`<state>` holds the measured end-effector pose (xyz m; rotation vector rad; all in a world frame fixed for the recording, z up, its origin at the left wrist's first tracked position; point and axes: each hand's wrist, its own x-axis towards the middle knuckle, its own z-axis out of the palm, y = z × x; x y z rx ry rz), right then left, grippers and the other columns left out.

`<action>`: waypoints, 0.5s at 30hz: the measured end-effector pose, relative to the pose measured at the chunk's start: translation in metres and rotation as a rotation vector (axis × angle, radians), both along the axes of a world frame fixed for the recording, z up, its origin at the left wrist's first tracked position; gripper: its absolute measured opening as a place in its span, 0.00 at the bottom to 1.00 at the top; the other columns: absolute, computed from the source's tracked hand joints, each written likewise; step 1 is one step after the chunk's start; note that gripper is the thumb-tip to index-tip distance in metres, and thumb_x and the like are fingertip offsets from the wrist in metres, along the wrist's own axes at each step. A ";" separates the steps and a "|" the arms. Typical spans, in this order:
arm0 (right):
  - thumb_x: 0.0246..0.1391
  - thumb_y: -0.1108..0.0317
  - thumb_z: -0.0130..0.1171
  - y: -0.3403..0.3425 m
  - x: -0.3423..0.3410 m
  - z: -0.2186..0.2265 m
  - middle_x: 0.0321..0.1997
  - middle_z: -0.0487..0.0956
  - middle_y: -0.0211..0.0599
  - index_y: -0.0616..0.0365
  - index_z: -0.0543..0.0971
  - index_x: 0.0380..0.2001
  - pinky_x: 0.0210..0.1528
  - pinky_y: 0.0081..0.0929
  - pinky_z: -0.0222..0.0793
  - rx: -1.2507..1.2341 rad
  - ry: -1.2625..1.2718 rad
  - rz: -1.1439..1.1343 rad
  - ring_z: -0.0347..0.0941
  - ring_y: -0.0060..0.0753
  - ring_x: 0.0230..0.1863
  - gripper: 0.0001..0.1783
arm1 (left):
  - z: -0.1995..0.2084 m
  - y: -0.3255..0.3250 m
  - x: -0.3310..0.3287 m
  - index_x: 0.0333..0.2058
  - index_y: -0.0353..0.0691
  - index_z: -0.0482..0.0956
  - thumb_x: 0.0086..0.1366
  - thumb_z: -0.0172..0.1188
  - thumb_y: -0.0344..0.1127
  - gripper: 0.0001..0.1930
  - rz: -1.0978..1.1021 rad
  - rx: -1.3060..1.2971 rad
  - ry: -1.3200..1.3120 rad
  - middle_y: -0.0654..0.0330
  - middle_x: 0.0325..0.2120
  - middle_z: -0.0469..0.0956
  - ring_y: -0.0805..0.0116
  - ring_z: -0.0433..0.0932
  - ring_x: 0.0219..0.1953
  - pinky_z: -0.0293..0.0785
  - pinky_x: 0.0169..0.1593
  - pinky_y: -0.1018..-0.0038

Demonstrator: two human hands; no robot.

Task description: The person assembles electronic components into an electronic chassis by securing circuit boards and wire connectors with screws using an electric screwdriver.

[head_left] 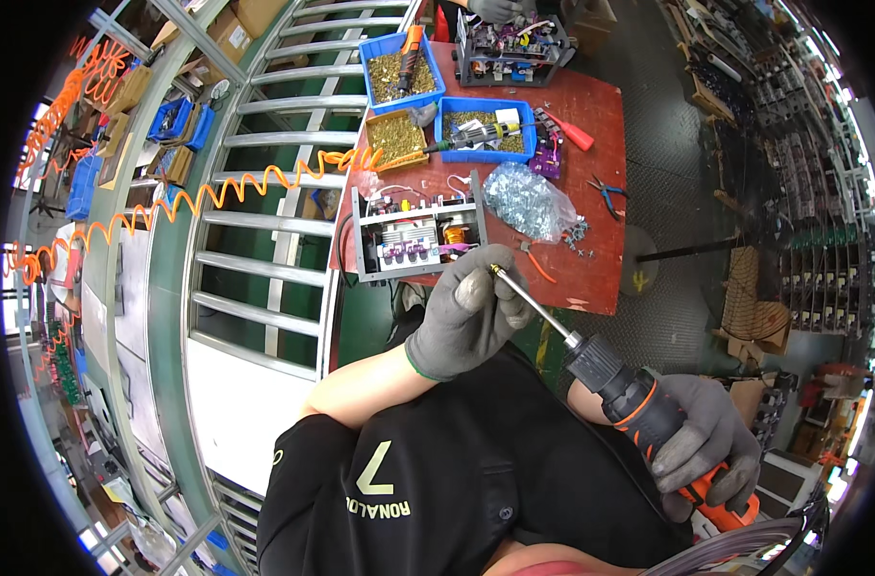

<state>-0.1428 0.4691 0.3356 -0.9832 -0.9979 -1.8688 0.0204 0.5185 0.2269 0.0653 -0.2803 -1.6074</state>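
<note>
My right hand [711, 444], in a grey glove, is wrapped round the handle of a black and orange power screwdriver [622, 389]. Its long bit points up and left toward my left hand [468, 312], also gloved in grey. The thumb and fingers of that hand are closed at the bit's tip, where a small brass-coloured screw [496, 270] shows. Just beyond my left hand, an open metal case [368, 252] with a circuit board, purple parts and a copper coil lies on the red table [591, 278].
Blue bins [368, 69] and a yellow bin [395, 141] hold brass screws; drivers rest across some. A clear bag of metal parts [529, 200], pliers [607, 195] and a second case [510, 53] share the table. Another person's gloved hand [495, 10] is at that case. A roller conveyor [260, 259] runs along the left.
</note>
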 end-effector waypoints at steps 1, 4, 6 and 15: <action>0.39 0.78 0.70 0.000 0.000 0.000 0.29 0.77 0.31 0.55 0.75 0.39 0.19 0.24 0.81 0.000 0.001 0.001 0.79 0.28 0.21 0.21 | 0.000 0.000 0.000 0.44 0.44 0.73 0.63 0.64 0.46 0.17 0.001 0.000 0.001 0.70 0.29 0.67 0.74 0.67 0.32 0.69 0.39 0.75; 0.40 0.77 0.71 0.000 0.000 -0.001 0.29 0.77 0.31 0.55 0.75 0.39 0.20 0.24 0.81 0.004 0.011 -0.013 0.79 0.27 0.21 0.21 | 0.001 -0.002 -0.001 0.46 0.44 0.73 0.63 0.64 0.45 0.18 0.011 0.021 0.026 0.70 0.29 0.67 0.74 0.67 0.32 0.70 0.39 0.75; 0.39 0.77 0.71 0.000 0.002 -0.001 0.29 0.76 0.30 0.55 0.75 0.38 0.20 0.23 0.81 0.013 0.017 0.005 0.79 0.26 0.21 0.21 | -0.002 -0.003 -0.002 0.49 0.44 0.73 0.63 0.64 0.45 0.20 0.042 -0.029 0.007 0.69 0.30 0.67 0.74 0.67 0.32 0.70 0.39 0.74; 0.39 0.76 0.73 -0.007 -0.002 -0.019 0.26 0.75 0.23 0.51 0.74 0.34 0.18 0.21 0.79 0.154 0.170 -0.102 0.77 0.22 0.19 0.19 | -0.068 0.014 0.011 0.52 0.35 0.73 0.68 0.58 0.43 0.21 0.014 0.126 -0.371 0.61 0.36 0.75 0.72 0.75 0.38 0.73 0.45 0.74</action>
